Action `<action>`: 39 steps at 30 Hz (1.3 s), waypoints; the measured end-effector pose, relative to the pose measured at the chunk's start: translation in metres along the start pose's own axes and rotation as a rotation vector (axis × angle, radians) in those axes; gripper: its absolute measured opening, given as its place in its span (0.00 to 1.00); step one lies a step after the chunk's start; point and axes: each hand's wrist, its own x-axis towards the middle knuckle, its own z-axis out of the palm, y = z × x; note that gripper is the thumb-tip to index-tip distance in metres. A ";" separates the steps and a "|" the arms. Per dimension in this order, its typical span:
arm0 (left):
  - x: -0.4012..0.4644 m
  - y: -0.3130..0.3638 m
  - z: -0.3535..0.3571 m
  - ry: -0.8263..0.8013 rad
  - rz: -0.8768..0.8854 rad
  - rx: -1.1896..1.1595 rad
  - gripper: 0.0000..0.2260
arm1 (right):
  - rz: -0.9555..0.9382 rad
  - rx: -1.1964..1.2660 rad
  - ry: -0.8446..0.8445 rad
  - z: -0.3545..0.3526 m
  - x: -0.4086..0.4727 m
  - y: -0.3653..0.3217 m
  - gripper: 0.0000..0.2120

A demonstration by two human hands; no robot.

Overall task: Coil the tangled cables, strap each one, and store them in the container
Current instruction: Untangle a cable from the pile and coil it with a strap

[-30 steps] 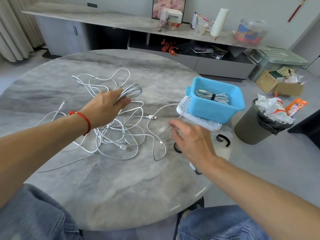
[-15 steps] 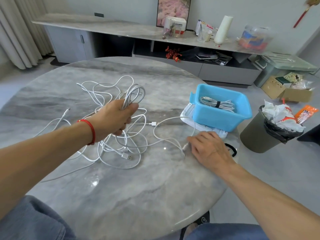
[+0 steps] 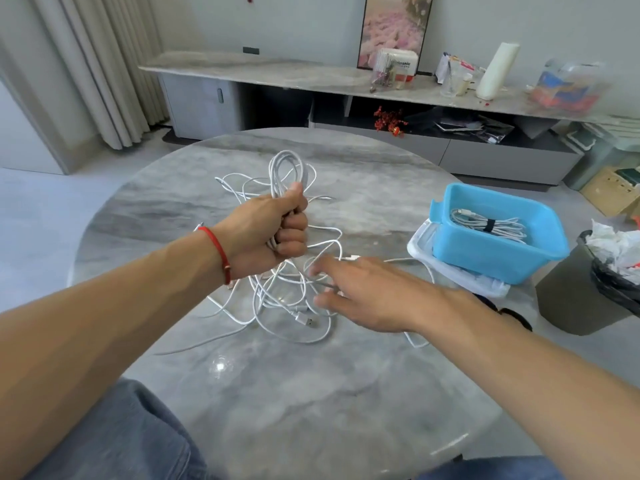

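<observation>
At the centre of the frame, the left hand is clenched in a fist around a bundle of looped white cable, whose coils rise above the thumb. A red string bracelet circles that wrist. Below the fist, the rest of the tangled white cables hangs down and sprawls over the round grey marble table, with a USB plug lying at the lower edge of the heap.

The right hand reaches in from the lower right, palm down, its fingers spread and fairly straight over the right side of the tangle. It is blurred, and whether the fingertips touch a strand cannot be told.

At the right edge of the table sits a blue plastic container, resting on a clear lid. Inside it lies a coiled white cable bound with a black strap. Just beyond the right forearm, near the table's edge, a black strap loop is partly visible.

On the floor at the far right stands a grey bin lined with a black bag and filled with crumpled paper. A long sideboard runs across the upper part of the frame.
</observation>
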 end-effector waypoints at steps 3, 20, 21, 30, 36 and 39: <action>-0.009 0.005 -0.010 -0.019 0.016 0.087 0.18 | -0.061 0.046 0.008 -0.013 0.009 0.001 0.08; -0.019 -0.008 -0.034 -0.254 -0.123 0.313 0.18 | -0.161 0.041 0.290 -0.033 0.043 -0.007 0.11; -0.017 -0.009 -0.033 -0.254 -0.135 0.296 0.18 | -0.148 0.047 0.325 -0.033 0.042 -0.006 0.12; -0.012 -0.005 -0.033 -0.195 -0.131 0.436 0.18 | -0.008 0.128 0.364 -0.048 0.039 0.014 0.16; -0.011 -0.002 -0.037 -0.090 -0.114 0.507 0.19 | 0.059 0.133 0.262 -0.063 0.019 0.053 0.08; -0.010 -0.005 -0.031 -0.129 -0.104 0.572 0.21 | 0.080 0.060 0.324 -0.062 0.017 0.052 0.08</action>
